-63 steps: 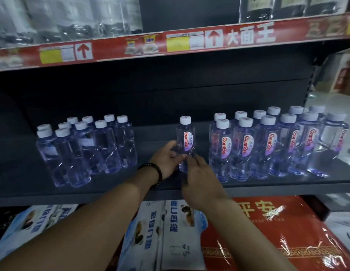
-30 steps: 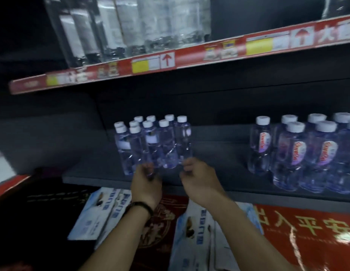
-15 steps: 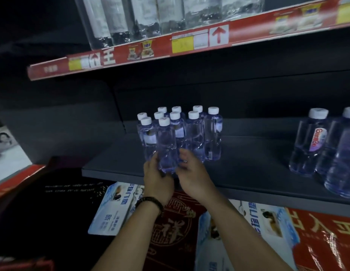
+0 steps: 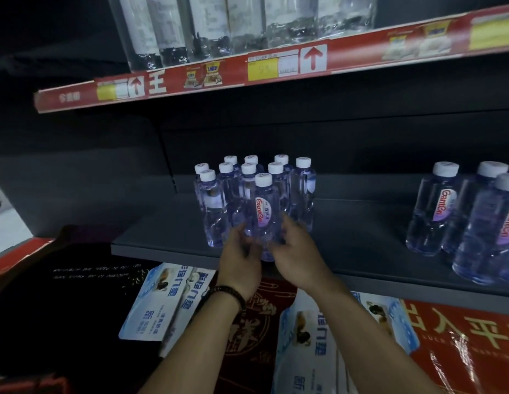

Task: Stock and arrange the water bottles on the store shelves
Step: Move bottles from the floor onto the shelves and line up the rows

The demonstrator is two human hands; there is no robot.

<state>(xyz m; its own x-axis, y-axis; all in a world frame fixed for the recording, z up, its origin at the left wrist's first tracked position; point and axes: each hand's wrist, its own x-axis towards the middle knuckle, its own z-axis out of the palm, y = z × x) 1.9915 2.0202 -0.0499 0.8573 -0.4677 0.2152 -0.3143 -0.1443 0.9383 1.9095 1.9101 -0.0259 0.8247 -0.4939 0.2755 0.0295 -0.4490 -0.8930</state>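
The front bottle [image 4: 264, 214] stood upright at the near edge of the shelf [image 4: 361, 245], just in front of the cluster of bottles [image 4: 276, 180], squarely between my left hand [image 4: 242, 263] and right hand [image 4: 297, 254], whose fingers [image 4: 288, 227] were clamped on its lower body from either side.

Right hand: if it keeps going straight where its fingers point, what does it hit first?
The labelled front bottle: the right hand points up-left at its lower side and seems to be against it, though blur hides contact. Behind it stands the bottle cluster.
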